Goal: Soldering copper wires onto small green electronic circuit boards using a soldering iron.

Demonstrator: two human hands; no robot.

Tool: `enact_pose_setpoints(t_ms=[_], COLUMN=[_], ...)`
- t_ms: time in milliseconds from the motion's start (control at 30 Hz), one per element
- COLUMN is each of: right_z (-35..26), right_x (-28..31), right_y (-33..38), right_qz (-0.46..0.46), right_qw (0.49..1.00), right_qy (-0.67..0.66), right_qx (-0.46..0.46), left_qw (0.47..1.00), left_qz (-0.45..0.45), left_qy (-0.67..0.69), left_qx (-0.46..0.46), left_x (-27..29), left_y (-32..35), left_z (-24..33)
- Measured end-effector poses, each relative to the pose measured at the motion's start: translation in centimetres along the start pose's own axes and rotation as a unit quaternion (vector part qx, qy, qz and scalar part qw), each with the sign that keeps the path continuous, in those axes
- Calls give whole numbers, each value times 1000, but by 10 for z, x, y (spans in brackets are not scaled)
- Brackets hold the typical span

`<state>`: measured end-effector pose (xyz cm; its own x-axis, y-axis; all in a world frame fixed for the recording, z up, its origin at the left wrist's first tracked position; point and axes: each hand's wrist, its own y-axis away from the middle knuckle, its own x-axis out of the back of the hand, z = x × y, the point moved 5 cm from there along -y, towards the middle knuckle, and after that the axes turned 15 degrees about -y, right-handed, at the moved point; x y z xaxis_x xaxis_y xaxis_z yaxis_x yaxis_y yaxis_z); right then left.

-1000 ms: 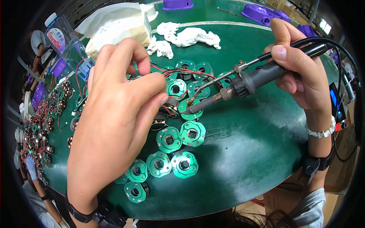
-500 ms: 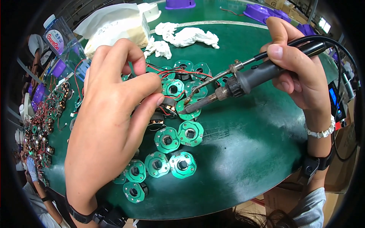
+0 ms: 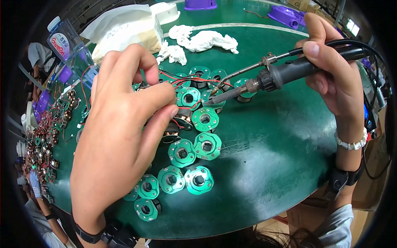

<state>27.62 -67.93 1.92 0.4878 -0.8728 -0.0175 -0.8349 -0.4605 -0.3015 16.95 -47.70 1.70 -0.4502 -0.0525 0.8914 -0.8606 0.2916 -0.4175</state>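
My right hand (image 3: 337, 76) grips a black soldering iron (image 3: 293, 71) with a thin metal feed tube (image 3: 244, 73) clamped along it. The iron's tip is over a round green circuit board (image 3: 218, 108) on a small motor part, partly covering it; I cannot tell whether it touches. My left hand (image 3: 120, 111) is closed, thumb and forefinger pinching a thin red wire (image 3: 191, 107) beside that board. Below the tip sits another green board (image 3: 205, 119) with a dark square centre. Several more such boards stand around, some hidden behind my left hand.
Crumpled white tissues (image 3: 211, 40) and a paper-covered block (image 3: 128, 37) lie beyond my left hand. A clear plastic bottle (image 3: 70, 47) stands at far left, near a heap of wired motor parts (image 3: 43, 144). Purple plastic housings (image 3: 287, 16) sit at the back. The iron's black cable (image 3: 374, 51) loops at right.
My right hand and the soldering iron have moved right and slightly up, taking the tip from the lower board to the one above it. My left hand has barely moved.
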Motion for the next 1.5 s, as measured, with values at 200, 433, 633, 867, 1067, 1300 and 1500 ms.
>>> enact_pose_setpoints(t_ms=[200, 433, 633, 867, 1067, 1300, 1500], right_z=[-6, -12, -16, -17, -14, -13, -11], right_x=[-5, -35, -26, -33, -31, -27, -36], right_y=[4, 14, 26, 33, 20, 20, 20], right_qz=[18, 156, 113, 202, 77, 45, 141], right_qw=[998, 976, 970, 952, 966, 970, 965], right_qy=[53, 101, 143, 181, 136, 143, 130], right_qx=[29, 114, 162, 145, 205, 190, 179], left_qw=[1000, 1000, 1000, 999, 999, 999, 999], left_qz=[11, 10, 17, 22, 16, 12, 11], left_qy=[22, 28, 26, 30, 39, 35, 35], left_qx=[0, 3, -1, -4, -1, 0, -1], left_x=[-3, -3, -2, -1, -1, -1, -1], left_y=[-1, -2, -4, -5, -3, -4, -3], left_z=[-2, -3, -3, -3, -2, -2, -3])
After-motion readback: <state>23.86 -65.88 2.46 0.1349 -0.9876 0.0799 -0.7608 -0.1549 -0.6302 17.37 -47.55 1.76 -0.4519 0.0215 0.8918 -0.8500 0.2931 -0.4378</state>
